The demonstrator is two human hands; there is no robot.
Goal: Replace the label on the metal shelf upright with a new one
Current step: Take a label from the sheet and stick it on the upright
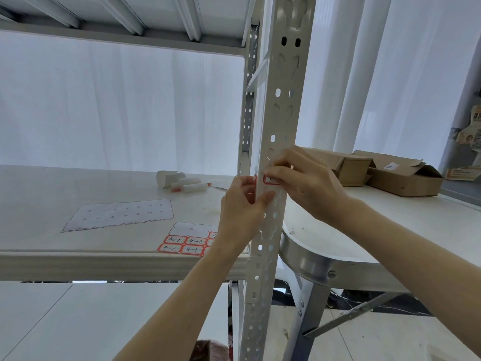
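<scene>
A white perforated metal upright (282, 100) runs up the middle of the view. A red-bordered white label (268, 180) sits on it at hand height, wrapped around the corner. My right hand (304, 183) pinches the label's front part with thumb and fingertips. My left hand (244, 204) grips the upright from the left, its thumb pressed on the front face just below the label. On the shelf board (78, 246) lies a sheet of red-bordered labels (187, 239) marked 4-1 and 4-2, partly hidden by my left forearm.
An empty label backing sheet (119, 214) lies on the shelf, with white rolls and a red-tipped marker (182, 185) behind it. To the right stands a round metal-rimmed table (325, 267) bearing open cardboard boxes (385, 170). White curtains hang behind.
</scene>
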